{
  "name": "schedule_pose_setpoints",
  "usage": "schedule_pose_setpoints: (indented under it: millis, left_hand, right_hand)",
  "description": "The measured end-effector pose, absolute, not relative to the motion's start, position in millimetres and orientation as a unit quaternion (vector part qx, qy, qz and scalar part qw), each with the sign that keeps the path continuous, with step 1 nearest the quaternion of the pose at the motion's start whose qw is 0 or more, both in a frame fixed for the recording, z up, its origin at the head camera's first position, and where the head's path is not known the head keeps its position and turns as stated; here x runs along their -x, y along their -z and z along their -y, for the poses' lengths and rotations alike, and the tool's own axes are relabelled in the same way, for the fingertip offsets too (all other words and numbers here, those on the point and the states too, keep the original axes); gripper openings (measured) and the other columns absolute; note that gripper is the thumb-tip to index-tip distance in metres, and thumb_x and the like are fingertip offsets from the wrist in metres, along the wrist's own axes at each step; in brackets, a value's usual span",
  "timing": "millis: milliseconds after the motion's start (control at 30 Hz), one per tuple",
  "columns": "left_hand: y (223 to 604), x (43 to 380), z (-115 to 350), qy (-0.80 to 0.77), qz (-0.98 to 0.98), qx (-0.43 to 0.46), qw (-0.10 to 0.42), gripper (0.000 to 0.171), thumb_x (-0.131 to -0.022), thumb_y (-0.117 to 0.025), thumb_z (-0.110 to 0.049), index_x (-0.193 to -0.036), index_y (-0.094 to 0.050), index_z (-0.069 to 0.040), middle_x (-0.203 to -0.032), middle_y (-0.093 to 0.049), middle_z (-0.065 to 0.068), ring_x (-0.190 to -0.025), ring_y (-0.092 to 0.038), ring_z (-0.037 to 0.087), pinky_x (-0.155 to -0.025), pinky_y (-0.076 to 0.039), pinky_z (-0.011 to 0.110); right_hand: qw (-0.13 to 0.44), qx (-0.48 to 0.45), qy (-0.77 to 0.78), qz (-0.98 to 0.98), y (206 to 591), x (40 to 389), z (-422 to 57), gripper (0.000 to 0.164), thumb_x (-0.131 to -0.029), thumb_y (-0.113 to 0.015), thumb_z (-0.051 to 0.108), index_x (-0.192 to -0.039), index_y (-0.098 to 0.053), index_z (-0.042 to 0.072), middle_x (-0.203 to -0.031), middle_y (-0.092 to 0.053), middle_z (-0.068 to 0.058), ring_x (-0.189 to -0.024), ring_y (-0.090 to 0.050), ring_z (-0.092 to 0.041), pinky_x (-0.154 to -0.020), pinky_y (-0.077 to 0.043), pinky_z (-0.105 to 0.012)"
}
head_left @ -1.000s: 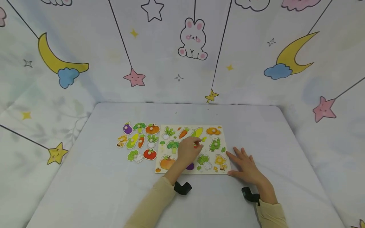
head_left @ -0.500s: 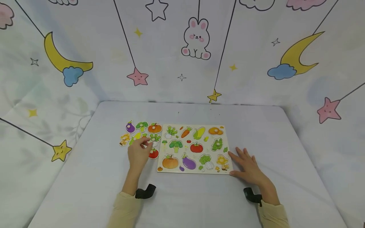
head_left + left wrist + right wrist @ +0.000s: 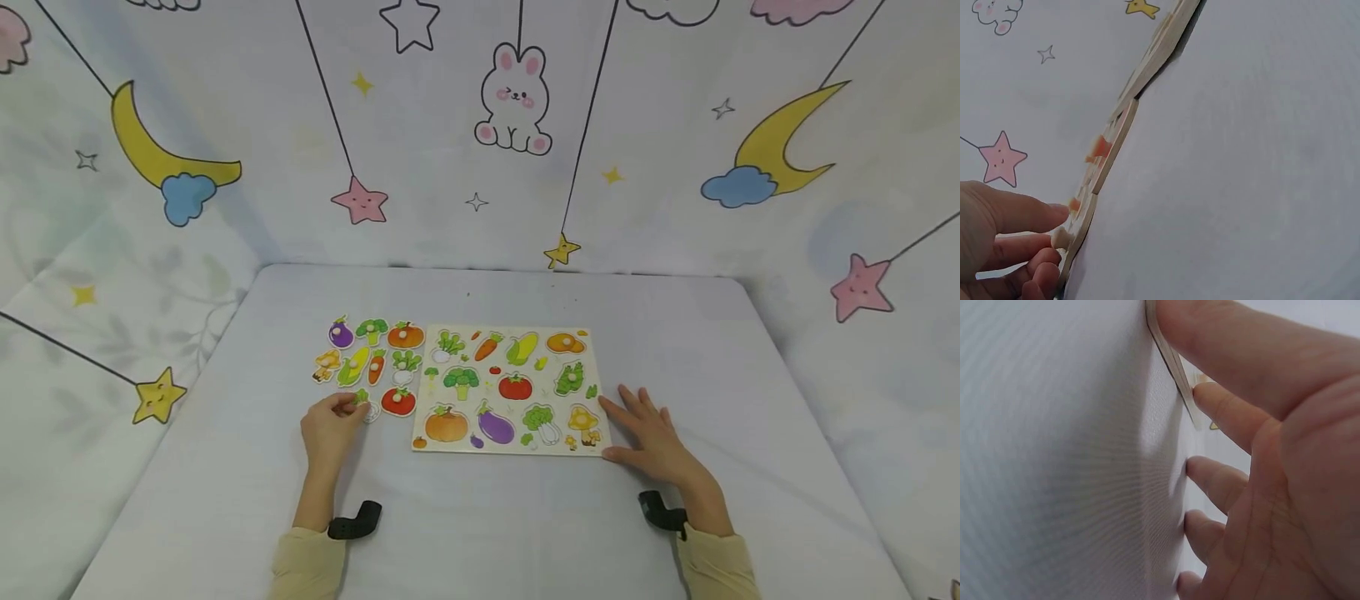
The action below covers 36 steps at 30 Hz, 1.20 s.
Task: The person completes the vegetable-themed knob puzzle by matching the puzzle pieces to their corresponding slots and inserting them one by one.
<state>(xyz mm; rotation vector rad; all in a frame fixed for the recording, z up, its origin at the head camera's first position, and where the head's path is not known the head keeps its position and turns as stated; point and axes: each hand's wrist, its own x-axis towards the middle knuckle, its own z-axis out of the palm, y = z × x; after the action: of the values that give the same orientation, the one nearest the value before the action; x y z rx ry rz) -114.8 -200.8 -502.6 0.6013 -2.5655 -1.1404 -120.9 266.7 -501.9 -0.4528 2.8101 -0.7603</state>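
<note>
A bok choy puzzle piece (image 3: 372,412) lies flat on the table, partly covered by my left hand (image 3: 327,429). The left wrist view has the thumb and fingers round its small wooden knob (image 3: 1060,237). Just right of it is a tomato piece (image 3: 398,402). My right hand (image 3: 652,437) is spread beside the puzzle board (image 3: 480,451). Its thumb and forefinger touch the board's right edge; in the right wrist view the other fingertips rest on the tabletop.
Several loose vegetable pieces lie left of the board, among them an eggplant (image 3: 341,333), a pumpkin (image 3: 406,336), a carrot (image 3: 377,367) and a white radish (image 3: 406,367). A printed cloth backdrop (image 3: 420,117) rises behind the table (image 3: 480,533).
My left hand has moved left from over the board's middle, past the loose radish and carrot, then down to the bok choy piece. The right hand keeps its place at the board.
</note>
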Motion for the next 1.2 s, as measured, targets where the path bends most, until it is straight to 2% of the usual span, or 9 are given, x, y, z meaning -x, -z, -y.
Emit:
schedule_pose_setpoints:
  millis: [100, 433, 767, 967, 1200]
  left_hand:
    - [510.3, 115.8, 202.0, 0.399, 0.883, -0.211, 0.130, 0.019, -0.072, -0.071, -0.017, -0.086, -0.068, -0.004, -0.071, -0.063, 0.007, -0.065, -0.052, 0.016, -0.060, -0.037, 0.025]
    - [513.9, 117.4, 201.2, 0.391, 0.886, -0.191, 0.161, 0.014, -0.072, -0.072, -0.016, -0.079, -0.070, -0.003, -0.066, -0.063, 0.006, -0.060, -0.052, 0.016, -0.055, -0.039, 0.023]
    - [502.3, 112.0, 195.8, 0.378, 0.886, -0.198, 0.180, 0.015, -0.074, -0.070, -0.015, -0.084, -0.070, -0.003, -0.070, -0.063, 0.008, -0.063, -0.051, 0.017, -0.057, -0.038, 0.023]
    - [485.6, 110.8, 156.7, 0.404, 0.890, -0.121, 0.174, 0.015, -0.074, -0.070, -0.015, -0.084, -0.070, -0.005, -0.069, -0.061, 0.004, -0.063, -0.051, 0.014, -0.055, -0.041, 0.020]
    - [478.6, 115.3, 87.6, 0.463, 0.879, -0.015, 0.116, 0.011, -0.072, -0.071, -0.014, -0.081, -0.070, -0.008, -0.068, -0.059, -0.002, -0.062, -0.051, 0.009, -0.055, -0.044, 0.019]
  right_hand:
    - [0.100, 0.151, 0.259, -0.949, 501.5, 121.3, -265.6, 0.077, -0.070, -0.069, 0.041, -0.136, -0.037, 0.019, -0.146, -0.015, -0.018, -0.133, 0.000, -0.041, -0.099, 0.001, -0.062]
    - [0.096, 0.149, 0.253, -0.951, 501.2, 122.0, -266.8, 0.077, -0.069, -0.070, 0.039, -0.136, -0.037, 0.019, -0.146, -0.016, -0.019, -0.133, -0.001, -0.041, -0.098, 0.000, -0.063]
    - [0.097, 0.151, 0.263, -0.948, 501.7, 120.9, -266.7, 0.078, -0.069, -0.070, 0.040, -0.136, -0.037, 0.019, -0.146, -0.015, -0.018, -0.133, 0.000, -0.041, -0.099, 0.001, -0.062]
    - [0.098, 0.150, 0.264, -0.948, 499.2, 120.2, -267.8, 0.077, -0.070, -0.070, 0.040, -0.136, -0.036, 0.019, -0.146, -0.014, -0.018, -0.133, 0.001, -0.041, -0.099, 0.002, -0.062]
    - [0.102, 0.149, 0.264, -0.947, 501.2, 121.9, -266.8, 0.077, -0.071, -0.069, 0.042, -0.137, -0.035, 0.020, -0.147, -0.013, -0.017, -0.134, 0.001, -0.039, -0.100, 0.002, -0.061]
